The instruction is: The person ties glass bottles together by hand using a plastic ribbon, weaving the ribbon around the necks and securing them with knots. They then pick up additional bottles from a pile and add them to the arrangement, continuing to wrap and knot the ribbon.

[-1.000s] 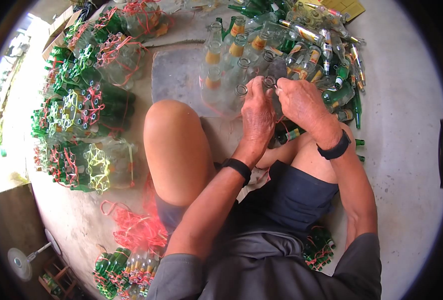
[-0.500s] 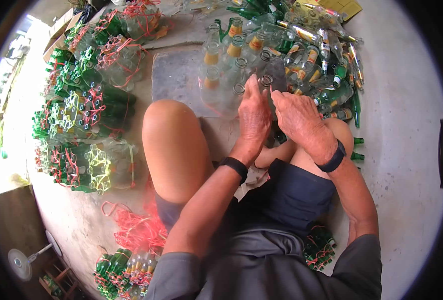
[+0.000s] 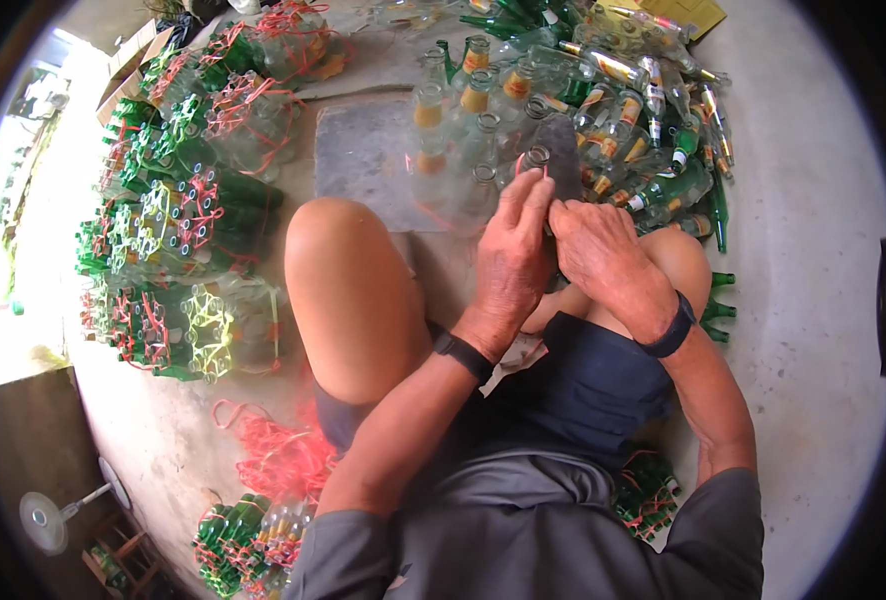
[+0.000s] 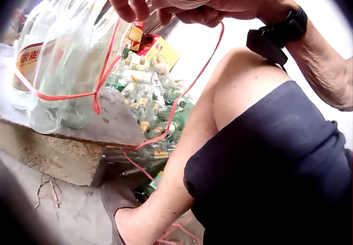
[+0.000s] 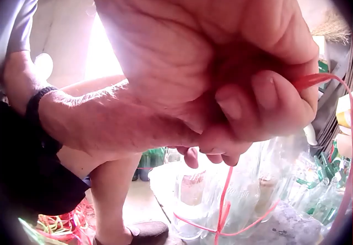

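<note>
Clear glass bottles stand upright in a cluster on a grey slab, some with orange-yellow labels. A red plastic twine rings their lower bodies and meets in a knot, from which a strand rises to my hands. My left hand pinches the twine just on my side of the nearest bottle mouth. Beside it, my right hand has its fingers curled round the twine's loose end, and a red strand comes out of that fist. From there a long strand hangs toward the floor.
Loose bottles lie heaped at the right. Tied bottle bundles line the left. A tangle of red twine lies by my left thigh, near more bundles. The slab rests on a block. A fan stands at lower left.
Both hands have drawn back from the bottle mouths toward my body, the right hand also lowering. The pulled twine now shows beside the nearest bottle neck. The bottles stay standing.
</note>
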A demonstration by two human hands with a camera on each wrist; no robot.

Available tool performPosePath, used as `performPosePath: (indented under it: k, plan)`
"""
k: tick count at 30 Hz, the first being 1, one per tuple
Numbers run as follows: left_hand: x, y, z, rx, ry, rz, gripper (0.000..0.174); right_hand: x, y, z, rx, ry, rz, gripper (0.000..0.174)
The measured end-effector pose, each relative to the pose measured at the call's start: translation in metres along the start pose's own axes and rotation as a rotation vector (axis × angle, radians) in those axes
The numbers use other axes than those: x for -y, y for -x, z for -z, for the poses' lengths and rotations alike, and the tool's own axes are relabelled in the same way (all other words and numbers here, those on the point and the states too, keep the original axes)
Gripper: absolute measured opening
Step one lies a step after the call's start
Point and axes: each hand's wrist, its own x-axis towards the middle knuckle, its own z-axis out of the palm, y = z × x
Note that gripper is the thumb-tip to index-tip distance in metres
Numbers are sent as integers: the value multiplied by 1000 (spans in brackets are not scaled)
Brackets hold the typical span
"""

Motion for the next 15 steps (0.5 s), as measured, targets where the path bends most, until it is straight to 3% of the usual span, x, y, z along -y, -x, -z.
performPosePath:
  k: [5, 10, 15]
  plan:
    - [2, -4, 3, 60, 35, -43, 33, 2, 0, 0, -4, 10, -48, 13]
    - [7, -5, 5, 94, 38, -70, 26, 2, 2, 6, 3, -71, -60, 8]
    - [7, -3, 10, 177, 27, -6, 21, -3, 0, 29, -8, -101, -51, 9]
